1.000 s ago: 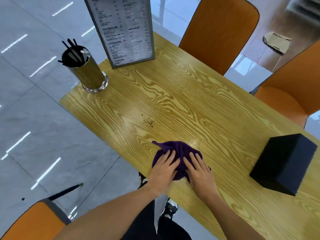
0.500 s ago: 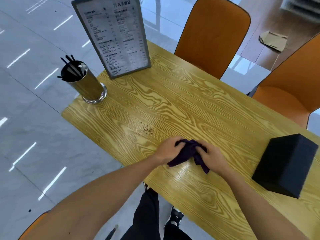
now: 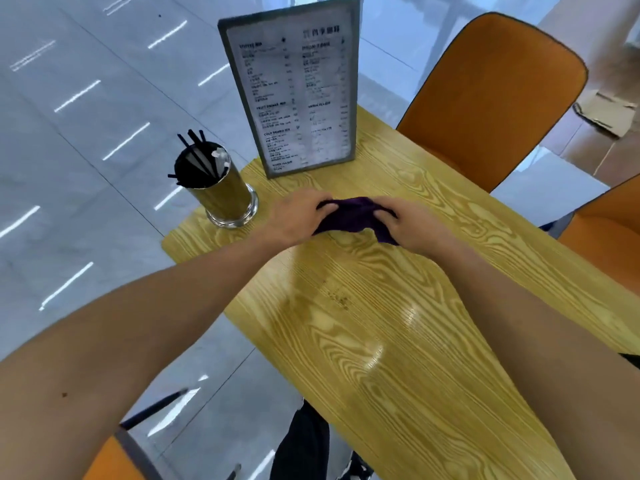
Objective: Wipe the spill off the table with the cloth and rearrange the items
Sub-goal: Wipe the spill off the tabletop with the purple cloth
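left hand (image 3: 294, 218): fingers curled shut on the left end of the cloth, arm reaching in from near left
right hand (image 3: 410, 225): fingers closed on the right end of the cloth, arm reaching in from near right
cloth (image 3: 349, 218): purple, bunched and stretched between both hands, far part of the table, a corner hanging down by the right hand; can't tell if it touches the wood
spill (image 3: 337, 297): small patch of dark specks on the table, nearer than the cloth, between the two forearms, apart from the cloth
table (image 3: 398, 375): yellow wood grain, glossy, glare near the spill
menu stand (image 3: 294, 88): upright in a grey frame at the far edge of the table, just beyond the hands
straw cup (image 3: 216, 183): gold metal cup on a clear base, far left corner of the table, left of the left hand, black straws sticking out
chairs: orange chair (image 3: 491, 95) at the far right side, edge of another at the right, a third orange seat at the near left corner
floor (image 3: 69, 150): pale glossy tiles to the left
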`<state>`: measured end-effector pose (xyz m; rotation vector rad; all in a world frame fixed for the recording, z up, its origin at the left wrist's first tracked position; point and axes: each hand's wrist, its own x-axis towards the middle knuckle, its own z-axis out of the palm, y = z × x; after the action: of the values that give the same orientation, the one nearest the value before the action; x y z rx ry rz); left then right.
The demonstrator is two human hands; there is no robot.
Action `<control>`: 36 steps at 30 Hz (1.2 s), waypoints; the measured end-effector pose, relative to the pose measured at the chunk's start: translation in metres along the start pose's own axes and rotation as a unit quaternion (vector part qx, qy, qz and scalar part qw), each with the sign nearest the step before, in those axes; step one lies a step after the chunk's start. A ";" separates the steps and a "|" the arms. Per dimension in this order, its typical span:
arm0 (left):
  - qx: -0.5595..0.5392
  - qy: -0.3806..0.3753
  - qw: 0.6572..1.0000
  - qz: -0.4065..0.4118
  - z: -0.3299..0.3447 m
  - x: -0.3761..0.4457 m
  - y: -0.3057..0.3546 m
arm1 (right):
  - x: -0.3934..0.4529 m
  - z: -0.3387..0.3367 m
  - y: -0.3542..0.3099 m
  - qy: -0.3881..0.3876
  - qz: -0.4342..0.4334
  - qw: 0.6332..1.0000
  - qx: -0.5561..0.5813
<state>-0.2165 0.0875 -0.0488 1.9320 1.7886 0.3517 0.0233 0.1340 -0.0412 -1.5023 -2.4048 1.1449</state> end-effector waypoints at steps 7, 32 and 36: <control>0.092 -0.082 0.990 -0.070 0.057 -0.009 -0.042 | 0.045 0.057 0.021 -0.083 0.001 0.973 -0.217; 0.026 -0.044 0.996 -0.076 0.097 -0.027 -0.034 | 0.026 0.108 0.029 -0.009 0.009 0.980 -0.199; -0.009 -0.075 0.993 -0.087 0.096 -0.052 -0.026 | 0.001 0.107 0.034 -0.019 0.008 0.980 -0.196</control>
<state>-0.1972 0.0206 -0.1374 1.7277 1.8309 0.1581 0.0015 0.0841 -0.1391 -1.6097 -2.7712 0.7340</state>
